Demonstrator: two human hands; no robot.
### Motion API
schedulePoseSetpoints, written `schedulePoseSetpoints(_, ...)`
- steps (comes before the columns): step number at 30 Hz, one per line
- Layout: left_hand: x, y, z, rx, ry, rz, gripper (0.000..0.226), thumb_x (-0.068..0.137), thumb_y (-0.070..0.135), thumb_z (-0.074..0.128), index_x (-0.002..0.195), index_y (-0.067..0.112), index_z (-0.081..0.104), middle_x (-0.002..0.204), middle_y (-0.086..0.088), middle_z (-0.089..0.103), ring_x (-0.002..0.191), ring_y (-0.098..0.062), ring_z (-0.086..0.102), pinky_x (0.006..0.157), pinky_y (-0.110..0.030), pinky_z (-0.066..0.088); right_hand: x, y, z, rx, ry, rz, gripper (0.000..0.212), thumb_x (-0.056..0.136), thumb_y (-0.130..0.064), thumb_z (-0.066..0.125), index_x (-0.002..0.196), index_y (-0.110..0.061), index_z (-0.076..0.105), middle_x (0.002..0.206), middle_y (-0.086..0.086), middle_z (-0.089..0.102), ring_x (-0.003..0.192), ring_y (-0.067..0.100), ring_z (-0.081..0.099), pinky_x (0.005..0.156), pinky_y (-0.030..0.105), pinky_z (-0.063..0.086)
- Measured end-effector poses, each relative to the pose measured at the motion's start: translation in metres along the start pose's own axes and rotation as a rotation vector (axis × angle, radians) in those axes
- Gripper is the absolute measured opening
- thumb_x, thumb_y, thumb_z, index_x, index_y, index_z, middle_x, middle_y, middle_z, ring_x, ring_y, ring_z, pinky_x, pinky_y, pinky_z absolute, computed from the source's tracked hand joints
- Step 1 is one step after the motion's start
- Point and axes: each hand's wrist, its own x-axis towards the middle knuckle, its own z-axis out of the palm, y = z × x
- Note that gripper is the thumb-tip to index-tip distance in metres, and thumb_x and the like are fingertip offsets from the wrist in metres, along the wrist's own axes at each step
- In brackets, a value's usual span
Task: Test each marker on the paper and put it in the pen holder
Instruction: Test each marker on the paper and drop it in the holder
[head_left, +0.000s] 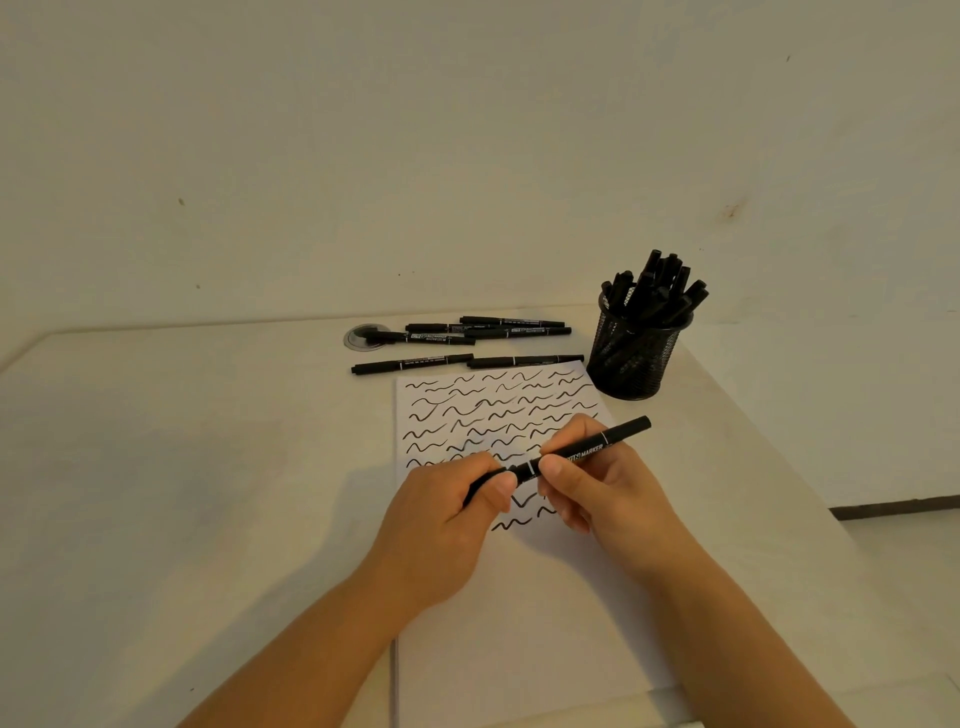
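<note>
Held over the middle of the paper (524, 613): one black marker (582, 453), lying slantwise, far end raised toward the table's right edge. Left hand (447, 525) curled round the marker's near end, thumb and forefinger pinching what looks like the cap. Right hand (597, 486) gripping the barrel just beside it, fingers wrapped over the printed label. Paper covered in rows of black wavy test strokes on its far half, bare on the near half. Near the table's far right corner, touching the paper's corner or just beside it: black mesh pen holder (631, 358), upright, crowded with markers. Along the far edge, beyond the paper: loose markers (467, 332) lying flat on the table (182, 467), one crossing a round grommet (366, 335).
</note>
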Motion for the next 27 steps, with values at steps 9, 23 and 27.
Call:
schedulePoseSetpoints(9,0.001,0.0,-0.001,-0.033,-0.024,-0.025,0.031,0.081,0.055,0.037,0.064,0.035,0.053,0.047,0.008,0.041,0.046,-0.009,0.034,0.047,-0.02,0.025,0.0,-0.001,0.003,0.011,-0.018,-0.026,0.005,0.083,-0.011,0.056,0.085,-0.01,0.052,0.052,-0.002,0.056,0.044,0.01,0.049,0.042,0.019,0.036)
schedulePoseSetpoints(23,0.01,0.0,-0.031,0.196,0.268,-0.041,0.016,0.089,0.032,0.05,0.076,0.039,0.044,0.053,0.013,0.048,0.054,-0.003,0.049,0.047,-0.015,0.03,0.003,-0.004,0.016,-0.918,0.368,-0.357,0.009,0.079,-0.024,0.069,0.082,-0.031,0.065,0.075,-0.015,0.058,0.057,0.001,0.048,0.051,0.01,0.036)
schedulePoseSetpoints(27,0.022,0.016,-0.03,0.342,0.205,0.1,0.01,0.089,0.04,0.045,0.082,0.034,0.048,0.059,0.018,0.051,0.056,-0.003,0.05,0.05,-0.015,0.032,0.011,-0.022,0.024,-1.162,0.186,-0.462,0.019,0.077,-0.03,0.071,0.094,-0.022,0.067,0.086,-0.008,0.062,0.067,0.008,0.054,0.052,0.019,0.042)
